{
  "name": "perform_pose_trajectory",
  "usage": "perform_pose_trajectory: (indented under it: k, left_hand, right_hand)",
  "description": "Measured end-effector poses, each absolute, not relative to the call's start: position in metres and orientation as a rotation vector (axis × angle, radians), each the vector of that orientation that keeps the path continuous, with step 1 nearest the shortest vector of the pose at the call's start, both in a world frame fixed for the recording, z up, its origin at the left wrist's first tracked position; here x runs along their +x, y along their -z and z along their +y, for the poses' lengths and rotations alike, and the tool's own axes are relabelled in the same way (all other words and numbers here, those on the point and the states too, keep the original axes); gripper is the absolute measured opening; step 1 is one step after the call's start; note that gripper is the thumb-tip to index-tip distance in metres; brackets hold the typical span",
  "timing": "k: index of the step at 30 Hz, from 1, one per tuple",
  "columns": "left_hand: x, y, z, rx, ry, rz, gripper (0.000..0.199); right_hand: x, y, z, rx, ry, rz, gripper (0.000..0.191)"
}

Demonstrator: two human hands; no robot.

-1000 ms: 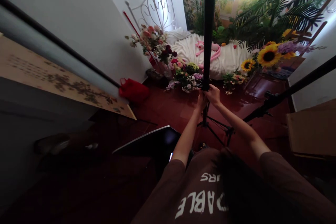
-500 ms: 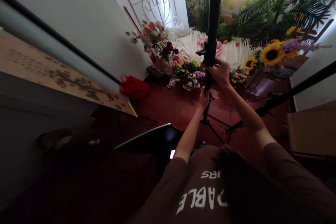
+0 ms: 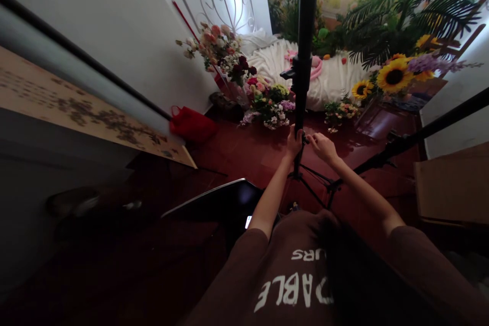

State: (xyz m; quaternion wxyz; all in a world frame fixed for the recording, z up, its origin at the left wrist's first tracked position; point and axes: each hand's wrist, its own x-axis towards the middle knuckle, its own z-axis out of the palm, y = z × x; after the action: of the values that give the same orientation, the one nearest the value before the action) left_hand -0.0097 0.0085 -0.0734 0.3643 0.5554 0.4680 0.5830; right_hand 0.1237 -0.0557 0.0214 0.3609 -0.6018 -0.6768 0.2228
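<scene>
A black light stand [image 3: 304, 35] rises upright in front of me, its thin legs spread on the red floor. My left hand [image 3: 294, 142] is wrapped round the lower part of its pole. Just to the right, my right hand [image 3: 322, 145] has its fingers pinched at a small black knob [image 3: 304, 139] on the pole, level with my left hand. Higher up, another black clamp with a knob [image 3: 291, 74] sits on the pole, untouched.
A second black stand [image 3: 412, 140] slants in from the right. Bunches of flowers [image 3: 269, 104], sunflowers [image 3: 394, 77] and a red bag [image 3: 193, 125] lie beyond. A dark flat screen [image 3: 225, 201] is at lower left, a cardboard box [image 3: 453, 186] at right.
My right hand has let go of the upper clamp area and moved down to the lower knob beside my left hand. My left hand stays on the pole.
</scene>
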Motion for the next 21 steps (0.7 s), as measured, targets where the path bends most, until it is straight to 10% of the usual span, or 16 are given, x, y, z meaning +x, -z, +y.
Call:
perform_pose_trajectory:
  k: [12, 21]
  left_hand:
    - [-0.009, 0.074, 0.009, 1.443, -1.502, 1.269, 0.052]
    - [-0.007, 0.073, 0.01, 1.448, -1.516, 1.283, 0.052]
  right_hand:
    - [0.087, -0.012, -0.059, -1.055, -1.932, -0.41, 0.047]
    - [0.086, -0.014, -0.062, -0.855, -1.921, -0.188, 0.038]
